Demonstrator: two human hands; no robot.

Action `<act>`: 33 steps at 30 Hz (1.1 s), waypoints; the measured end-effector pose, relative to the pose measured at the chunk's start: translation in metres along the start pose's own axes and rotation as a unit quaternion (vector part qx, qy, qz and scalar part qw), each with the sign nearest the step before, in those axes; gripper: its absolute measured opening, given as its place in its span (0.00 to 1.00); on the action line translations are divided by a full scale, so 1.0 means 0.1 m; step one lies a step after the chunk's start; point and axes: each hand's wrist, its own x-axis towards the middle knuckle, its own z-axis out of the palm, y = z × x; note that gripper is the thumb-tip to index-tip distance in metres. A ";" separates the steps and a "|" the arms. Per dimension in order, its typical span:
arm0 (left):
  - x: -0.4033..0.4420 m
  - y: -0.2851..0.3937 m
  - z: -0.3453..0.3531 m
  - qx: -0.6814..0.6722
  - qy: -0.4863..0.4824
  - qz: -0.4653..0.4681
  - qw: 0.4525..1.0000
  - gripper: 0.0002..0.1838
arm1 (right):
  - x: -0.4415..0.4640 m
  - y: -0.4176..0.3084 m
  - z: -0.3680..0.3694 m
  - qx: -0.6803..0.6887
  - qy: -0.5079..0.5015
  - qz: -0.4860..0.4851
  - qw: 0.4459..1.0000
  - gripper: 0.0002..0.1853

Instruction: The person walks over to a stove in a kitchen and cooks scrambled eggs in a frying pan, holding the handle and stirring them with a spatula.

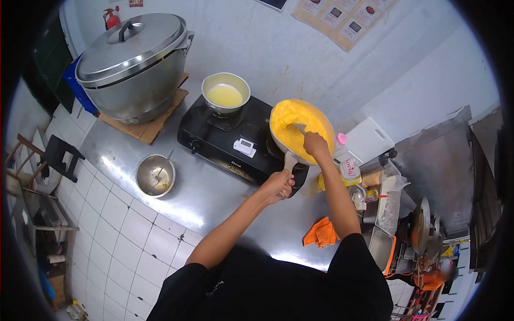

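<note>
My left hand is closed around the pale handle of a frying pan at the right burner of a black two-burner gas stove. Yellow, soft-looking egg spreads across the pan, heaped at its far left side. Over the pan, my right hand grips a spatula, whose grey blade is partly sunk in the egg. The pan looks tilted. On the left burner sits a small saucepan with yellow liquid inside. A white digital timer or thermometer lies on the stove between the burners.
A steel bowl with a fork stands on the metal table. Behind it, a large lidded rice cooker rests on cardboard. An orange cloth, a white cutting board and containers lie to the right. Another person is far right.
</note>
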 end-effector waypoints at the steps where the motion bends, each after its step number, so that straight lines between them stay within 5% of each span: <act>1: 0.01 0.00 0.00 0.000 -0.001 0.001 1.000 0.09 | 0.18 0.02 0.04 0.002 -0.003 -0.006 1.000 0.12; 6: 0.03 0.03 -0.05 0.002 -0.018 0.006 1.000 0.08 | 0.53 0.72 -0.24 0.049 0.030 -0.139 0.989 0.18; 10: 0.04 0.04 -0.06 -0.008 -0.019 0.001 1.000 0.06 | -0.26 0.70 -1.34 0.085 -0.178 -0.008 0.980 0.21; 14: 0.01 0.03 -0.04 -0.015 -0.007 0.003 1.000 0.11 | -1.01 0.57 -1.63 0.084 -0.249 0.038 0.964 0.19; 17: 0.00 0.02 -0.02 -0.040 -0.017 -0.006 0.999 0.12 | -1.20 0.95 -1.02 0.028 -0.170 -0.181 0.968 0.18; 28: -0.01 0.00 -0.02 -0.048 -0.015 -0.009 0.999 0.12 | -0.20 0.50 0.09 -0.006 -0.011 -0.036 0.999 0.14; 32: 0.04 -0.02 -0.07 -0.053 -0.027 -0.013 0.998 0.12 | 0.00 0.70 -0.20 0.092 0.022 -0.069 0.993 0.17; 33: 0.05 -0.02 -0.07 -0.054 -0.031 -0.011 0.998 0.12 | -0.06 0.71 -0.51 0.088 -0.063 -0.033 0.994 0.20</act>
